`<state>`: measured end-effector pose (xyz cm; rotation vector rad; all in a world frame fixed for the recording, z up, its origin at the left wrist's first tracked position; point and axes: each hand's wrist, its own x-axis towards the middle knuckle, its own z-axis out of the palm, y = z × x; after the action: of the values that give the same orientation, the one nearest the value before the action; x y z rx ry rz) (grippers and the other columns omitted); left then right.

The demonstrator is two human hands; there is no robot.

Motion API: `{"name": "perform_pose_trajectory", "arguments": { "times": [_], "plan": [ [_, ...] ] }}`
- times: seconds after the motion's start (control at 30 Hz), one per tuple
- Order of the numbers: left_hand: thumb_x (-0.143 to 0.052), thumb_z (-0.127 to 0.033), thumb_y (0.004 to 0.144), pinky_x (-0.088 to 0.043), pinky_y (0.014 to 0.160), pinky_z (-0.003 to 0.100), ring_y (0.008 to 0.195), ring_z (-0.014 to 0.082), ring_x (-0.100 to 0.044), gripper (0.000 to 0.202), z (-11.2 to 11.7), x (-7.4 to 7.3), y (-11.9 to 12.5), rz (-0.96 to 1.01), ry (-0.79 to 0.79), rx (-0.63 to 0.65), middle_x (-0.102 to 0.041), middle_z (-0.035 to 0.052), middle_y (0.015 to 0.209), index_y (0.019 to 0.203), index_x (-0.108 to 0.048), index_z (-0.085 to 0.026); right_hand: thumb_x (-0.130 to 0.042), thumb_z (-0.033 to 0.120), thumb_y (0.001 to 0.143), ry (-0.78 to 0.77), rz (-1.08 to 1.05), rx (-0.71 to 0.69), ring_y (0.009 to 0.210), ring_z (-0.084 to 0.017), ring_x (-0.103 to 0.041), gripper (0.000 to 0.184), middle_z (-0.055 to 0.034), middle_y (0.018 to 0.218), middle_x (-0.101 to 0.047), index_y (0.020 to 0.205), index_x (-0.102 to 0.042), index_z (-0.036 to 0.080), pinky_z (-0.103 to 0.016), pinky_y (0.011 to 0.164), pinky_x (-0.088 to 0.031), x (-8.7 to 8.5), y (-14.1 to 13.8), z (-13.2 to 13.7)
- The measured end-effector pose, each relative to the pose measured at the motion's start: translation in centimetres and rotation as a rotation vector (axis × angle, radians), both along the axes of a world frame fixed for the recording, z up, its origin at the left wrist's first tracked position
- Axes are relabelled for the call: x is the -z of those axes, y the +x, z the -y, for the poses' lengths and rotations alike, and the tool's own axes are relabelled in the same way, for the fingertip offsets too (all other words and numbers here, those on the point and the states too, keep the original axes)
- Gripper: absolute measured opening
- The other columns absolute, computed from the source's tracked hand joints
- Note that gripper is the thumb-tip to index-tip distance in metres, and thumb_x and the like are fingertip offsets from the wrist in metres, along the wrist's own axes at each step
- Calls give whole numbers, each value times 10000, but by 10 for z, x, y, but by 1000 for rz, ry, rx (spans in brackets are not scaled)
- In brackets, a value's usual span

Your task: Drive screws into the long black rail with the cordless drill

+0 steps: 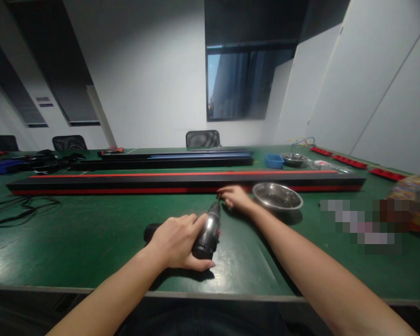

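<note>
A cordless drill (210,228) lies on its side in my left hand (177,240), which is wrapped round its grip. The chuck and thin bit point away from me, toward a long black bar with red stripes (154,181). At the bit's tip my right hand (235,197) has its fingertips drawn together, close to the bar's near red edge. Whatever they pinch is too small to make out. Just right of that hand a shallow metal bowl (278,196) stands against the bar, with small pieces inside that I cannot tell apart.
Behind the bar lie more long black bars (175,161). A blue tray (274,161) and a second metal bowl (294,159) stand at the back right, near red power strips (350,161). Black cables (21,207) lie at left. A colourful bag (418,200) sits at right.
</note>
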<state>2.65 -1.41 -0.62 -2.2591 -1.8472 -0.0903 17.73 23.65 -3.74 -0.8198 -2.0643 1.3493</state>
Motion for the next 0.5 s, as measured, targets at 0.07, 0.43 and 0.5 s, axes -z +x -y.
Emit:
{"name": "perform_pose_trajectory", "arguments": {
  "times": [0.07,0.43,0.5],
  "plan": [
    [-565,-883,709,-566,808,463,945,347,-679,956,0,0,0,5,1,4,-656,104,1084,1382,-425,-218,-605,114,851,-15,-6,15,463,-79,-511,380,-57,729,-719,1208,-724,54,-192,444,-390,0,1,1],
    [-517,-876,758,-561,746,443,929,347,-672,960,-5,2,11,-11,26,-139,-647,119,1058,1438,-388,-211,-552,275,902,719,138,438,812,-188,-673,211,-70,906,-760,864,-744,195,-265,753,-459,-32,7,27],
    [-503,-872,774,-558,749,430,927,338,-669,932,-5,1,12,-12,34,-166,-644,114,1043,1425,-401,-213,-488,301,935,766,200,553,787,-198,-662,279,-89,886,-751,851,-731,193,-273,723,-437,-51,15,30]
  ]
}}
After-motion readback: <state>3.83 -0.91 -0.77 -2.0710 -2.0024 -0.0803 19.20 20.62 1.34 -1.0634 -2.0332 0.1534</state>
